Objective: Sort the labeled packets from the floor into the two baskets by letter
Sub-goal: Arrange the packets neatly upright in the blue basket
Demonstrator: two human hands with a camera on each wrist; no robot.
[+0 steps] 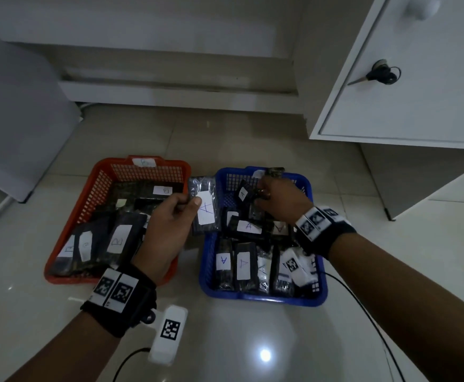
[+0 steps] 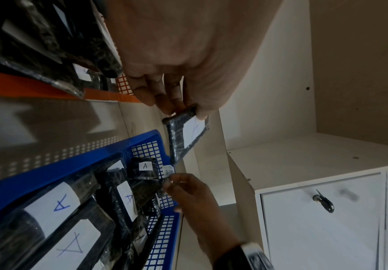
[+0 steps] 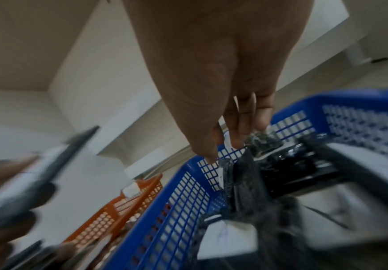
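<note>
Both baskets hold many sorted packets; the left hand (image 1: 170,216) pinches an A packet (image 1: 204,205) (not yet dropped), the right hand (image 1: 276,201) grips another (image 1: 273,172) over the blue basket (image 1: 207,271).

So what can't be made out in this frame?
- Right hand in the blue basket: the head view hides the fingertips, the right wrist view is blurred, so its grip is unclear.
- Orange basket: the left hand, which pinches the A packet, covers part of the contents.
- Its rim label: too small.

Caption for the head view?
Left hand holds an A packet between orange basket and blue basket; right hand reaches into blue.
</note>
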